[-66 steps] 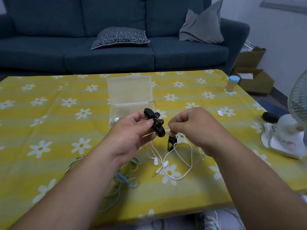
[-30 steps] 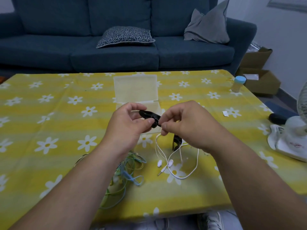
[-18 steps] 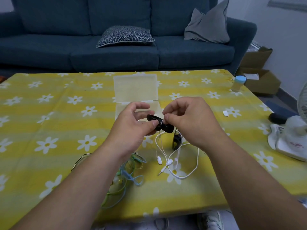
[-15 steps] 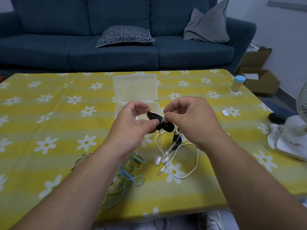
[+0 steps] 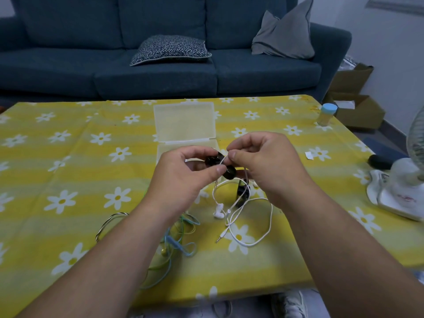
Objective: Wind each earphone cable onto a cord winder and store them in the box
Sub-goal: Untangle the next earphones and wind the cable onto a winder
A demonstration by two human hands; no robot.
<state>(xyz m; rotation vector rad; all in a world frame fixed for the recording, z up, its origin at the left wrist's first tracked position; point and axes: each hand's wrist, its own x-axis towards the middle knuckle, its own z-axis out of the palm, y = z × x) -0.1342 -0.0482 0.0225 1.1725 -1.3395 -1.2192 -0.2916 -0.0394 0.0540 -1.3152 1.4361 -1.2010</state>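
My left hand (image 5: 183, 177) pinches a black cord winder (image 5: 226, 169) above the table. Against that winder, my right hand (image 5: 266, 161) pinches the white earphone cable (image 5: 257, 239). The rest of the cable hangs to the cloth, with its earbuds (image 5: 218, 211) and jack (image 5: 220, 237) lying there. A second black winder (image 5: 241, 191) stands on the table under my right hand. The clear plastic box (image 5: 185, 121) lies open behind my hands, its base partly hidden.
Blue and green earphone cables (image 5: 179, 242) lie tangled under my left forearm, with a striped black cable (image 5: 107, 223) beside them. A small jar (image 5: 327, 113) stands at the far right corner. A white fan (image 5: 403, 187) stands off the table's right edge. A blue sofa lies beyond.
My right hand has lifted the white cable across the winder, and the earbuds and loops on the cloth have shifted. My left hand keeps its hold on the winder.
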